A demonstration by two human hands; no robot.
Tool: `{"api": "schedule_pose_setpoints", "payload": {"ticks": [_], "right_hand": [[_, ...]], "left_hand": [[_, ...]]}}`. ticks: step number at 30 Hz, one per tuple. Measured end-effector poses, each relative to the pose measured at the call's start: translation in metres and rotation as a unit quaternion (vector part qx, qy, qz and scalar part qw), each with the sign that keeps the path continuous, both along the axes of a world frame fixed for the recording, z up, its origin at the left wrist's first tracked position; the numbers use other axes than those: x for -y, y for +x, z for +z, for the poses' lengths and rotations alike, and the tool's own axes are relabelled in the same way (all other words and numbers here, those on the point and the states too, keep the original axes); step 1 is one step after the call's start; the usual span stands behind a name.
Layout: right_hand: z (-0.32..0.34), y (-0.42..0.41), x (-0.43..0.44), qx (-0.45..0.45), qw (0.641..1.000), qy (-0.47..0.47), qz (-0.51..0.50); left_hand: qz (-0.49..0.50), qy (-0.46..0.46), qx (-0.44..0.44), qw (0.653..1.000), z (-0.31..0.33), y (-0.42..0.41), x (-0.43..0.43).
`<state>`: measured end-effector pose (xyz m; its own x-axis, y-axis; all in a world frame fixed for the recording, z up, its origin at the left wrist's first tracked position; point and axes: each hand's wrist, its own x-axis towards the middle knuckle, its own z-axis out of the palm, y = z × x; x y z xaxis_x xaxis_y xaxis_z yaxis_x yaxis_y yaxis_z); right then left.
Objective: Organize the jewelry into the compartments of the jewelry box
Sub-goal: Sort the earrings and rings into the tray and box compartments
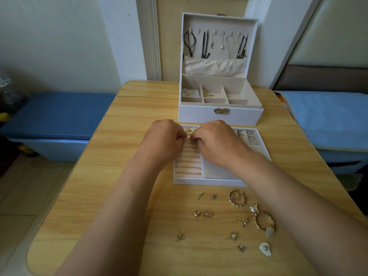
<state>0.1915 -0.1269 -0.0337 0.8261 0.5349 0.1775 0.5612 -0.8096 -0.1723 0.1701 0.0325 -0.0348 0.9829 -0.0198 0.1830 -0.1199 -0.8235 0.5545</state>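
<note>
Left hand point(165, 136), right hand point(217, 140) curled over ribbed ring rolls point(189, 166).

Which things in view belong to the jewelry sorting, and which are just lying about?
Job: open jewelry box; tray with ring rolls; stud earrings and hoop earrings loose on the table; left hand and right hand, fingers curled over the ring rolls.

Lying about: blue bench; light blue cloth; door behind the box.
</note>
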Motion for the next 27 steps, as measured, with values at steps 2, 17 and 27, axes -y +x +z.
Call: {"api": "schedule_pose_setpoints", "payload": {"ticks": [2, 17, 27], "right_hand": [[0.001, -0.004, 0.006, -0.013, 0.999, 0.032, -0.002], [0.027, -0.079, 0.08, -0.153, 0.974, 0.158, -0.06], [0.036, -0.105, 0.116, -0.153, 0.978, 0.129, -0.059]], "left_hand": [[-0.008, 0.004, 0.015, 1.0, -0.001, -0.004, 0.0], [-0.133, -0.029, 0.067, 0.988, 0.007, -0.079, 0.025], [-0.186, 0.018, 0.023, 0.982, -0.005, -0.109, 0.034]]}}
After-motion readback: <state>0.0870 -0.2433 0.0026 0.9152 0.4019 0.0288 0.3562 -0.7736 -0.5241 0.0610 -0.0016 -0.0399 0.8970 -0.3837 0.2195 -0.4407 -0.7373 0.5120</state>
